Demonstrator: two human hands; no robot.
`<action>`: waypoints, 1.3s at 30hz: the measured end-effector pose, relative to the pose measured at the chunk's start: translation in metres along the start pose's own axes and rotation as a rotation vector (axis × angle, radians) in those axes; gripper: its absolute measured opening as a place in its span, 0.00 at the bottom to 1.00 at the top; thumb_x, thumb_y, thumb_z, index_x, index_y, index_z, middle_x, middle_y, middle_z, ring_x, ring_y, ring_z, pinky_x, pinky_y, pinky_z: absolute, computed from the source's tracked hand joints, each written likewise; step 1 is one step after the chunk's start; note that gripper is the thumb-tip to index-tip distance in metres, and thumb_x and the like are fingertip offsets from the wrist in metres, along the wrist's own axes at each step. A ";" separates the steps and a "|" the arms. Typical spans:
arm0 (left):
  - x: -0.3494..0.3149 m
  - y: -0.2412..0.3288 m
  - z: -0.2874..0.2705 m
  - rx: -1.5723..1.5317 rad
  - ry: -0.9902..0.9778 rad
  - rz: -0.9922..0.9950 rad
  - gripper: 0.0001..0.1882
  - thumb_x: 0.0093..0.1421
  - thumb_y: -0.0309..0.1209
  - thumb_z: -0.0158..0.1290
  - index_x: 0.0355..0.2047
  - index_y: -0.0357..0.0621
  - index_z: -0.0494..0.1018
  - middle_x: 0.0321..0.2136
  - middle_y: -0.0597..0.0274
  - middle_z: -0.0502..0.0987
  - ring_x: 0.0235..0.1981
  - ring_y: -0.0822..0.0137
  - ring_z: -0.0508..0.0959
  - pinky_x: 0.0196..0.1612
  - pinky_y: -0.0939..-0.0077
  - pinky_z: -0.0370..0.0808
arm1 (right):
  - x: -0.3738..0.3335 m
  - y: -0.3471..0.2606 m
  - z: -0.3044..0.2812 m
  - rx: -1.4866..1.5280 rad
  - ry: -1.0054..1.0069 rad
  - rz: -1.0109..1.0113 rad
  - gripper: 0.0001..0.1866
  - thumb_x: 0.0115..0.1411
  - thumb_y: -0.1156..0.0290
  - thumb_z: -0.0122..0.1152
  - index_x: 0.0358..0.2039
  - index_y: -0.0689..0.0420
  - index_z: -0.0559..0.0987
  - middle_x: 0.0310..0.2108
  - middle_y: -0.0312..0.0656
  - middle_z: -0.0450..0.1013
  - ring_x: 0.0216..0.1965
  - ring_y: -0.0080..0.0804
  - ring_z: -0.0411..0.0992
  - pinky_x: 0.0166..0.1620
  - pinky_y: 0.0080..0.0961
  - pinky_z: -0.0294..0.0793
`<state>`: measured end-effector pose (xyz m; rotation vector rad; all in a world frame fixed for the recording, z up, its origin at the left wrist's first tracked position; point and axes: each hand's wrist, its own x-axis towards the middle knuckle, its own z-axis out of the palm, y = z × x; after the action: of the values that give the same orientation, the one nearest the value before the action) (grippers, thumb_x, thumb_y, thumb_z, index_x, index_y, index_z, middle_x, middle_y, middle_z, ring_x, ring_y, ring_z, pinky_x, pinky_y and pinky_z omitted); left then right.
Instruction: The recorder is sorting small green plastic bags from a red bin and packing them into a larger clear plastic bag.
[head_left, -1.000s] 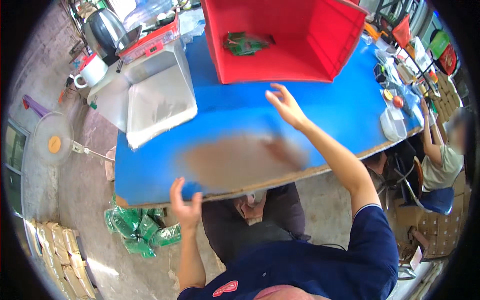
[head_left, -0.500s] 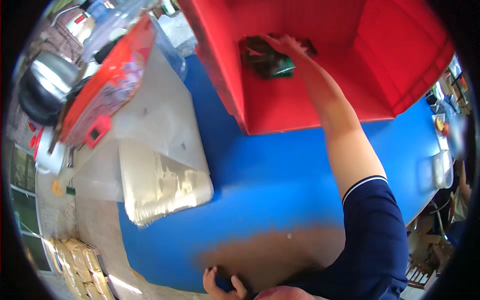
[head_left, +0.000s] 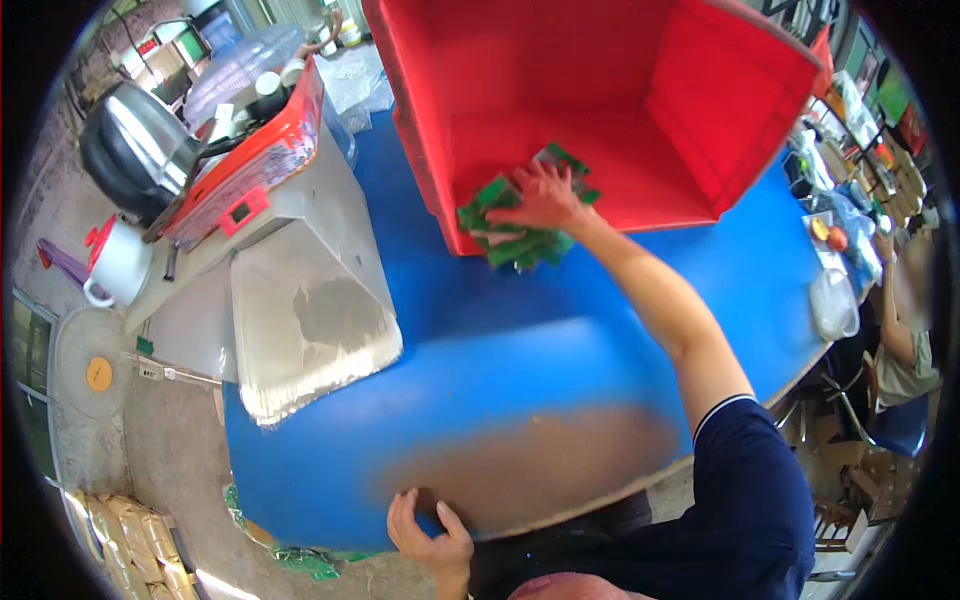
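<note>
A small heap of green packets (head_left: 495, 218) lies at the near left edge of a red plastic bin (head_left: 600, 212), whose open side faces me. Part of the heap hangs over the bin's lip above the blue table. Spread flat across these packets, my right hand (head_left: 545, 195) presses on them from above with its fingers apart. My left hand (head_left: 430, 535) rests at the table's near edge, thumb and fingers apart, holding nothing.
A stack of clear plastic sheets or bags (head_left: 310, 330) lies on the blue table (head_left: 470, 370) at left. Behind it stand an orange-red basket (head_left: 240, 165), a dark pot (head_left: 135, 150) and a white pot (head_left: 120, 262). A person (head_left: 905, 345) sits at far right.
My right hand has come from deep in the bin toward me, and the green packets have moved with it to the bin's front lip. My left hand stays at the table edge.
</note>
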<state>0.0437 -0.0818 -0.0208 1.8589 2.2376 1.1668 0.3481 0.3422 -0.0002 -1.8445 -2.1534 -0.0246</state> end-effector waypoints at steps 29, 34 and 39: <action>-0.110 -0.001 -0.034 -1.315 -0.479 -0.769 0.21 0.72 0.41 0.48 0.53 0.33 0.69 0.42 0.52 0.78 0.42 0.64 0.80 0.48 0.68 0.79 | -0.427 -0.161 -0.077 0.236 -0.122 -0.647 0.44 0.54 0.46 0.68 0.63 0.61 0.67 0.67 0.53 0.60 0.69 0.51 0.56 0.70 0.50 0.52; -0.112 0.012 -0.034 -1.570 -0.656 -0.749 0.32 0.71 0.52 0.45 0.57 0.30 0.63 0.48 0.47 0.75 0.49 0.58 0.78 0.56 0.61 0.74 | -0.433 -0.168 -0.059 0.876 0.103 -0.314 0.17 0.60 0.71 0.65 0.49 0.63 0.77 0.48 0.46 0.76 0.49 0.39 0.75 0.51 0.34 0.75; -0.102 0.052 -0.052 -1.765 -0.397 -0.804 0.20 0.69 0.36 0.53 0.56 0.38 0.68 0.50 0.58 0.77 0.49 0.65 0.78 0.52 0.67 0.78 | -0.431 -0.196 -0.104 1.145 -0.312 0.191 0.17 0.64 0.63 0.63 0.43 0.66 0.80 0.33 0.45 0.79 0.36 0.25 0.74 0.42 0.30 0.76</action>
<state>0.0946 -0.1948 -0.0005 0.3197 0.7044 1.4216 0.2362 -0.1279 0.0318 -1.3307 -1.5150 1.3005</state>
